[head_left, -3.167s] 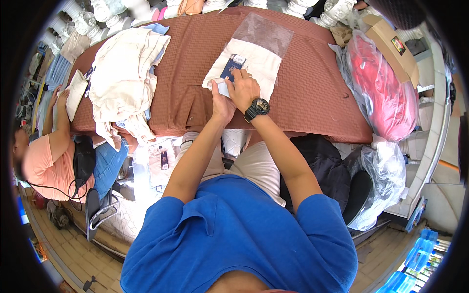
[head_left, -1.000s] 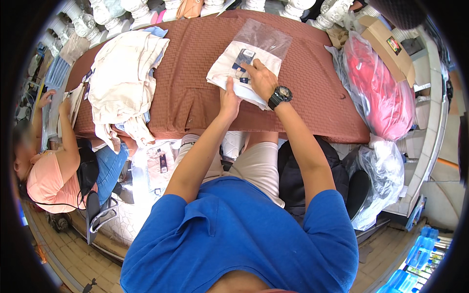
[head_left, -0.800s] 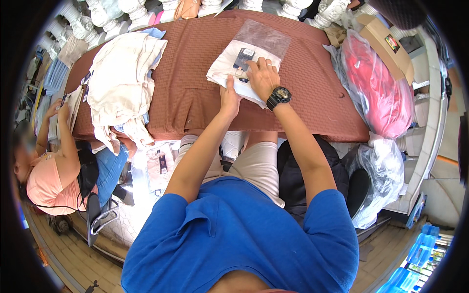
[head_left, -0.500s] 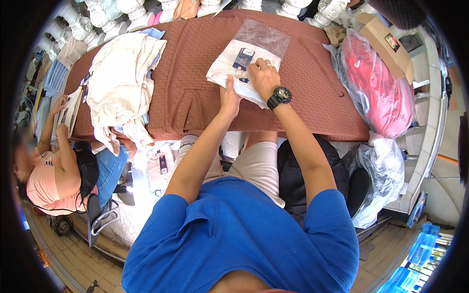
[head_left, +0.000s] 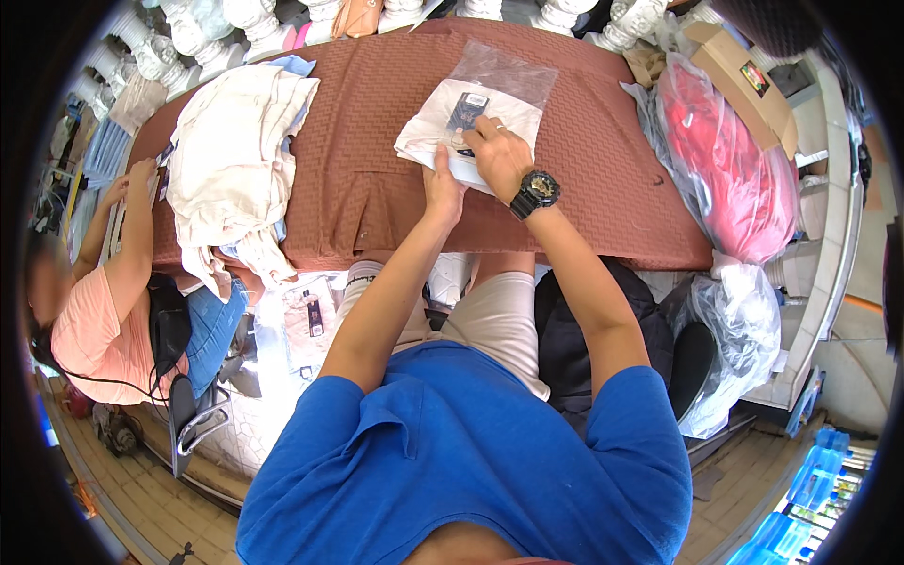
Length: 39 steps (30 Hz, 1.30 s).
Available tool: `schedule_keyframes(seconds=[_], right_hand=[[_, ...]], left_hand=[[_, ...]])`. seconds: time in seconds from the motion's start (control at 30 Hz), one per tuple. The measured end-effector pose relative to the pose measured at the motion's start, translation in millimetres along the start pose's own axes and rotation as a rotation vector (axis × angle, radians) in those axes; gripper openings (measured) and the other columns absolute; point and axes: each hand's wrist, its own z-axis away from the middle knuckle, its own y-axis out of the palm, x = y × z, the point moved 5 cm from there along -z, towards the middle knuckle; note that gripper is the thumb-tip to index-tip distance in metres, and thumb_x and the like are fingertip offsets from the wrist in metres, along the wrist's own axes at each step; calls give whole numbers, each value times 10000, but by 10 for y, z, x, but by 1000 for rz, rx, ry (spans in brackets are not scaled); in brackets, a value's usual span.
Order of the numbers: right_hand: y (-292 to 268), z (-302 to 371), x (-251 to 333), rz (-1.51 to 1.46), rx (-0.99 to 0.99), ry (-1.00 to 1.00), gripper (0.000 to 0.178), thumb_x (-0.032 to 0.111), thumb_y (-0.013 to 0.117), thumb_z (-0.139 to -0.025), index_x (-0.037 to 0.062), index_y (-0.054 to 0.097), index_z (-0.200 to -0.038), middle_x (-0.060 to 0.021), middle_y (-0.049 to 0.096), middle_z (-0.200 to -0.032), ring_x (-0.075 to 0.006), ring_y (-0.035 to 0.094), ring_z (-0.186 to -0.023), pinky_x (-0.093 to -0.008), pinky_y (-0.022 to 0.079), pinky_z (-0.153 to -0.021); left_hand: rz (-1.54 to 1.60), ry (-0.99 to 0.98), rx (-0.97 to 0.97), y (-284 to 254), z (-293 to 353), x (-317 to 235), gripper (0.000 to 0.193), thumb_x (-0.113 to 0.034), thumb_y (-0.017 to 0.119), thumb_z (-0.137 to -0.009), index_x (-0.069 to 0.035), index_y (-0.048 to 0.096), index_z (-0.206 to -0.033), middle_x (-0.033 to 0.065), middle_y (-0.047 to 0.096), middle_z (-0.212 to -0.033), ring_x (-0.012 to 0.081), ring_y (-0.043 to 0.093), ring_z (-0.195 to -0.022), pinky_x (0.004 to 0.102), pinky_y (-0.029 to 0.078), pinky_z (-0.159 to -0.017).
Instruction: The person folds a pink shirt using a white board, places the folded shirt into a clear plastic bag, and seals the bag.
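Note:
A folded cream garment lies in a clear plastic bag whose loose end extends away from me. A dark blue tag shows on its front. My left hand grips the near edge of the bagged garment, thumb on top and the other fingers underneath, hidden. Over the bag's near right part, my right hand has its fingers bent and drawn together at the lower end of the tag. Whether the fingertips pinch the tag, the plastic or nothing cannot be made out. A black watch sits on the right wrist.
Beneath the bag is a table with a brown cloth. A heap of cream garments lies to the left. At right are a plastic-wrapped red bundle and a cardboard box. Another person sits at far left.
My right hand has shifted slightly left and nearer, its fingers curling more over the tag. The bagged garment has barely moved. At left, the other person's arms have risen.

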Motion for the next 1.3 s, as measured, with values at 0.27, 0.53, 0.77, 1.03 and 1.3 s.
schedule_keyframes(seconds=[0.27, 0.53, 0.77, 1.03, 1.3], right_hand=[[-163, 38, 292, -25, -21, -30, 110, 56, 602, -788, 50, 638, -892, -93, 575, -899, -274, 628, -860, -385, 543, -671], [-371, 89, 690, 0, -48, -80, 136, 56, 616, -758, 17, 630, -888, -106, 575, -914, -266, 623, -859, -362, 531, -685], [-537, 132, 935, -32, -34, -50, 195, 51, 624, -748, 6, 630, -938, -121, 583, -947, -266, 623, -881, -352, 536, -695], [-676, 185, 1187, -59, 21, -61, 231, 96, 609, -718, -3, 624, -926, -109, 552, -955, -253, 592, -919, -340, 509, -726], [-865, 162, 1281, -158, -72, 18, 216, 38, 621, -721, 8, 623, -936, -117, 565, -956, -269, 626, -882, -354, 541, -695]], left_hand=[[-30, 0, 29, -72, -102, 40, 423, -284, 401, -1066, -51, 383, -1418, 104, 537, -1317, 235, 580, -1157, 396, 525, -922], [139, -138, 186, -224, -200, 192, 271, -311, 432, -1055, -144, 541, -1238, 53, 597, -1096, 190, 586, -1077, 367, 504, -905], [-185, -124, 179, 116, 105, -135, 382, -404, 479, -1035, -79, 594, -1198, 87, 609, -1077, 203, 580, -966, 379, 513, -850], [-255, -178, 206, 201, 26, -290, 362, -282, 483, -992, -107, 497, -1309, 136, 561, -1200, 266, 603, -978, 412, 517, -858], [-342, -98, 163, 168, -228, -301, 478, -160, 487, -949, -136, 400, -1419, 185, 514, -1324, 328, 626, -990, 445, 520, -866]])
